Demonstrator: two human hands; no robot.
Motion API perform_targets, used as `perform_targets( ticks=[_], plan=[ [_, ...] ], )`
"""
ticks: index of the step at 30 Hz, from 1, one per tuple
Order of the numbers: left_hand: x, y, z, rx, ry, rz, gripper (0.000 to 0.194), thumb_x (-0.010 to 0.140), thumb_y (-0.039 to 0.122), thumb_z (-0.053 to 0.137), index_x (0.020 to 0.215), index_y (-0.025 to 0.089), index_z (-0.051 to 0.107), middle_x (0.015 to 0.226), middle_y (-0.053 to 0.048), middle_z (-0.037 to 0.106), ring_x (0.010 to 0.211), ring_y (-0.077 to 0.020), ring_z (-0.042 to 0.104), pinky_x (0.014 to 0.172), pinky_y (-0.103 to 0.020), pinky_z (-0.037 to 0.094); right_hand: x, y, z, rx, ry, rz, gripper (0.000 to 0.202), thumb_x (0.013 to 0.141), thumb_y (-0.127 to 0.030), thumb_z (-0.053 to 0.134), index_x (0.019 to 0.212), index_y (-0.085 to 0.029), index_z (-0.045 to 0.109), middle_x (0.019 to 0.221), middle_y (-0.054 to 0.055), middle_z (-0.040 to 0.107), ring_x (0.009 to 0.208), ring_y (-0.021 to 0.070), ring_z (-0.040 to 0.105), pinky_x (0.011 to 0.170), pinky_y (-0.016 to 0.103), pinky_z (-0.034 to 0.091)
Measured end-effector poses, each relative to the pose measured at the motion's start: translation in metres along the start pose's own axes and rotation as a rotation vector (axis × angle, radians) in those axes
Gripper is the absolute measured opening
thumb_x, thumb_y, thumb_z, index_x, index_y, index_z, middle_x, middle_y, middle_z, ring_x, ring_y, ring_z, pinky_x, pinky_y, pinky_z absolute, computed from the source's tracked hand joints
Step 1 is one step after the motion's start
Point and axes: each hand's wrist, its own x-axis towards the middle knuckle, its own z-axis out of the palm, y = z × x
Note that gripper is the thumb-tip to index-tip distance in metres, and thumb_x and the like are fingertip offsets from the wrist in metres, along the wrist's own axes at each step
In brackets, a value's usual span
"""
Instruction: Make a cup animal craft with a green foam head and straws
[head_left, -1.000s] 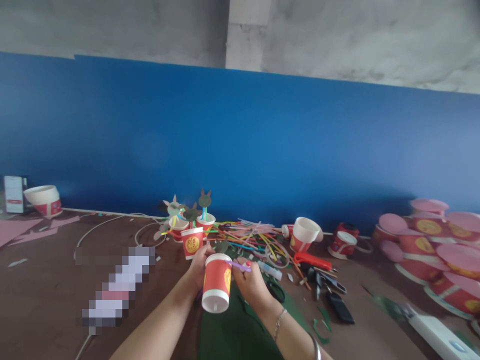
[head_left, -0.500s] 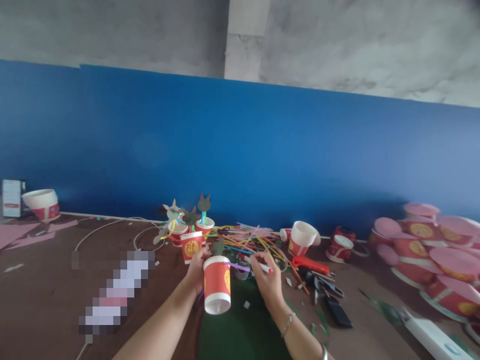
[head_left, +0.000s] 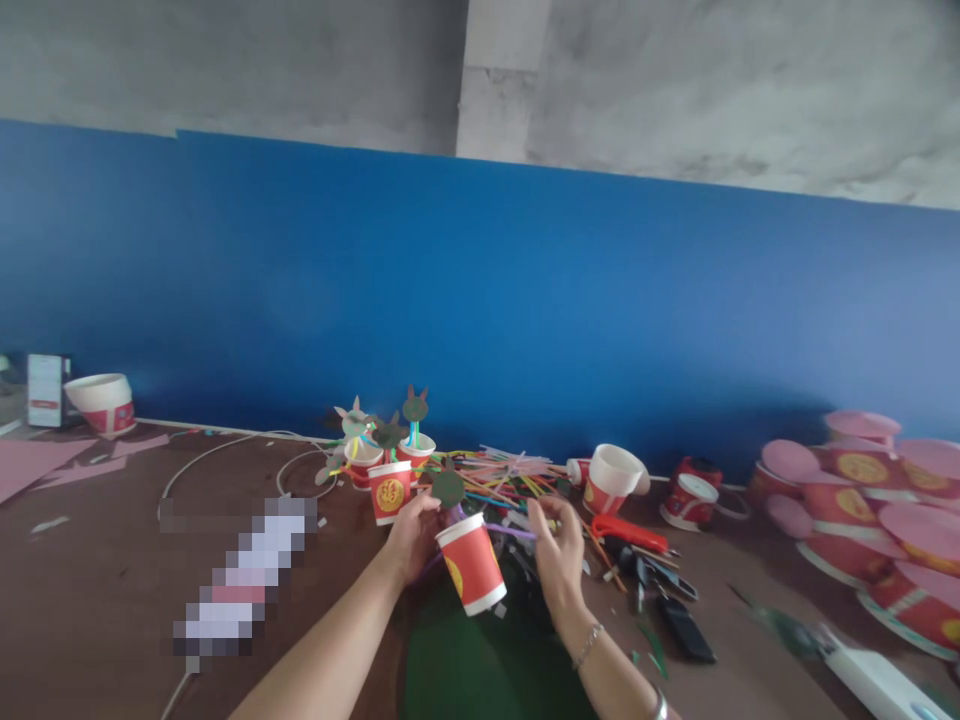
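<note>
My left hand (head_left: 411, 538) is closed at the rim of a tilted red-and-white paper cup (head_left: 474, 568). A dark green paper animal head (head_left: 448, 488) with small ears stands out beyond the cup's mouth. A purple straw (head_left: 510, 531) sticks out sideways from the cup toward my right hand (head_left: 559, 545). That hand hovers just right of the straw, thumb and fingers apart, with nothing visible in it. Behind my left hand stands another paper cup (head_left: 390, 493) with a gold print, beside several cups bearing paper animal heads (head_left: 415, 406).
Loose coloured straws (head_left: 517, 465) lie behind the hands. A red-handled tool (head_left: 628, 533), a black object (head_left: 686, 628) and a white glue gun (head_left: 877, 670) lie right. Cups with pink paper discs (head_left: 862, 470) crowd the far right. A phone (head_left: 46, 390) stands at left.
The white marker with the red end has left my right hand, whose fingers have opened. The cup in my left hand has tilted and shifted right, showing more of the animal head.
</note>
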Motion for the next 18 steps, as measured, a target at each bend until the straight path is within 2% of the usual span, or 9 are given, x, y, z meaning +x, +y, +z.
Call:
perform_targets(
  ticks=[3, 7, 11, 14, 16, 18],
  plan=[
    [-0.001, -0.002, 0.001, 0.043, -0.007, 0.063, 0.019, 0.063, 0.017, 0.056, 0.082, 0.015, 0.06, 0.069, -0.001, 0.066, 0.062, -0.0158, 0.06, 0.062, -0.027, 0.042, 0.001, 0.002, -0.002, -0.014, 0.002, 0.01, 0.022, 0.076, -0.04, 0.055, 0.081, -0.019, 0.059, 0.081, 0.006, 0.063, 0.08, 0.0229, 0.057, 0.07, 0.032, 0.041],
    [0.001, -0.004, 0.001, 0.076, -0.009, 0.148, 0.014, 0.068, 0.022, 0.056, 0.081, 0.017, 0.057, 0.069, 0.002, 0.063, 0.062, -0.014, 0.058, 0.058, -0.024, 0.041, -0.001, 0.002, -0.003, -0.204, -0.047, -0.156, 0.016, 0.075, -0.03, 0.051, 0.083, -0.019, 0.06, 0.086, 0.007, 0.064, 0.09, 0.0275, 0.054, 0.079, 0.039, 0.036],
    [0.004, -0.007, -0.001, 0.106, 0.115, 0.28, 0.014, 0.066, 0.021, 0.063, 0.069, 0.018, 0.05, 0.061, 0.006, 0.056, 0.056, -0.0097, 0.053, 0.055, -0.02, 0.038, -0.007, -0.009, -0.005, -0.326, -0.115, -0.337, 0.015, 0.077, -0.024, 0.048, 0.081, -0.02, 0.062, 0.086, 0.006, 0.066, 0.091, 0.0259, 0.054, 0.083, 0.04, 0.031],
    [0.006, -0.008, -0.002, 0.186, 0.205, 0.392, 0.02, 0.066, 0.023, 0.066, 0.064, 0.018, 0.047, 0.057, 0.007, 0.052, 0.052, -0.0082, 0.049, 0.054, -0.019, 0.037, -0.011, -0.018, -0.008, -0.295, -0.24, -0.441, 0.023, 0.085, -0.026, 0.043, 0.077, -0.02, 0.063, 0.078, 0.003, 0.066, 0.081, 0.0208, 0.056, 0.082, 0.037, 0.031],
    [0.007, -0.008, -0.003, 0.255, 0.245, 0.473, 0.02, 0.067, 0.026, 0.066, 0.066, 0.018, 0.048, 0.06, 0.006, 0.053, 0.056, -0.009, 0.051, 0.056, -0.02, 0.039, -0.012, -0.02, -0.009, -0.272, -0.287, -0.449, 0.029, 0.089, -0.029, 0.04, 0.074, -0.02, 0.063, 0.072, 0.002, 0.065, 0.076, 0.0192, 0.056, 0.08, 0.035, 0.031],
    [0.007, -0.008, -0.003, 0.348, 0.261, 0.54, 0.019, 0.071, 0.031, 0.064, 0.069, 0.018, 0.05, 0.063, 0.005, 0.054, 0.059, -0.0099, 0.052, 0.057, -0.02, 0.039, -0.013, -0.02, -0.008, -0.259, -0.274, -0.41, 0.029, 0.089, -0.033, 0.042, 0.073, -0.02, 0.062, 0.071, 0.003, 0.065, 0.074, 0.0192, 0.057, 0.079, 0.035, 0.032]
  ],
)
